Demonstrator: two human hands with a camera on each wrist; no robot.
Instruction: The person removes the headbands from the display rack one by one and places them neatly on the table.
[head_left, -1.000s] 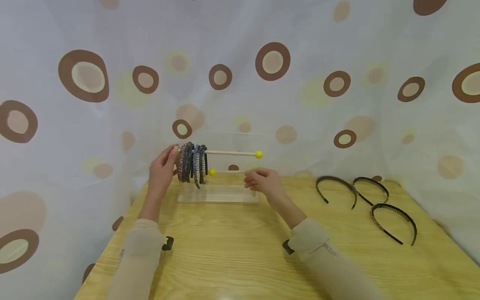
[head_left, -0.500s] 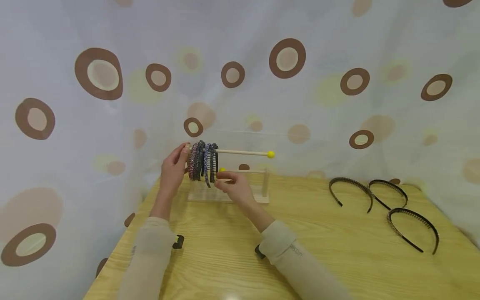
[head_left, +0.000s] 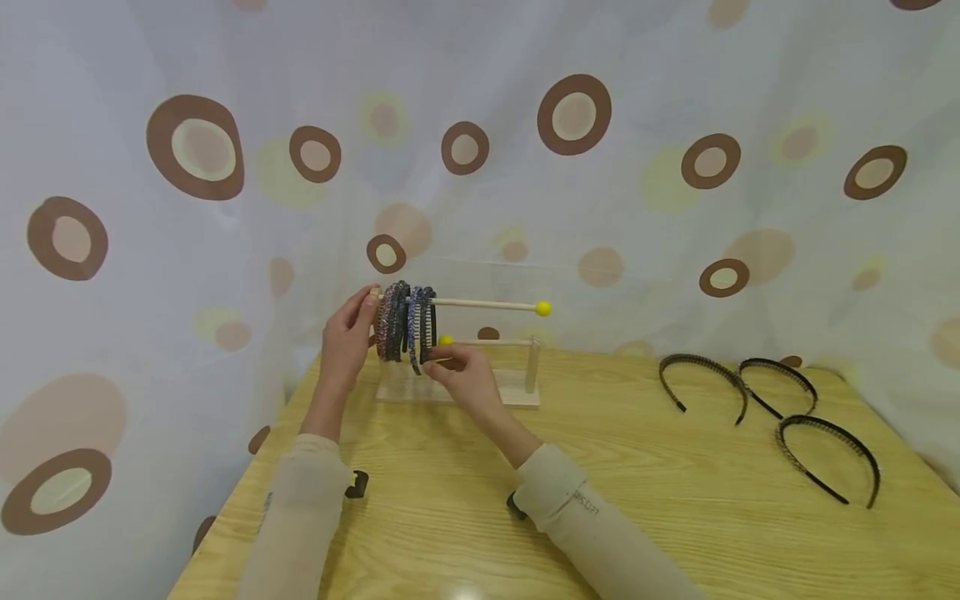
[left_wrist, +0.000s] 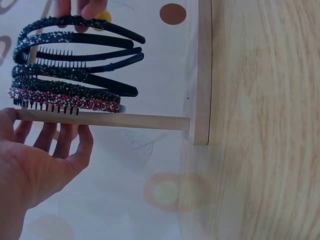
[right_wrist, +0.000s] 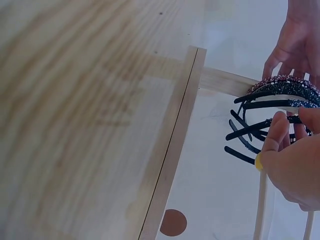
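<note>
Several glittery, toothed headbands point(head_left: 395, 323) hang bunched at the left end of the upper rod point(head_left: 487, 304) of a wooden stand point(head_left: 517, 399). My left hand point(head_left: 345, 342) grips the top of the stand's left post point(left_wrist: 135, 120), with its fingers curled behind the wood in the left wrist view. My right hand point(head_left: 471, 382) pinches the lower part of the rightmost headband between thumb and fingers. In the right wrist view, the thumb and fingertip close on a dark headband point(right_wrist: 244, 133) near its end. Black, pink-speckled and bluish glitter covers the bands.
A yellow ball point(head_left: 542, 308) caps the upper rod, and another yellow ball point(head_left: 446, 340) caps the lower rod behind my right hand. Three dark headbands lie on the table's right side: one at left point(head_left: 703, 360), one behind point(head_left: 780, 365), one in front point(head_left: 832, 429).
My right hand has moved left from the lower rod's right end to the hanging headbands, and its fingers have closed on the rightmost one. The left hand keeps its grip on the post.
</note>
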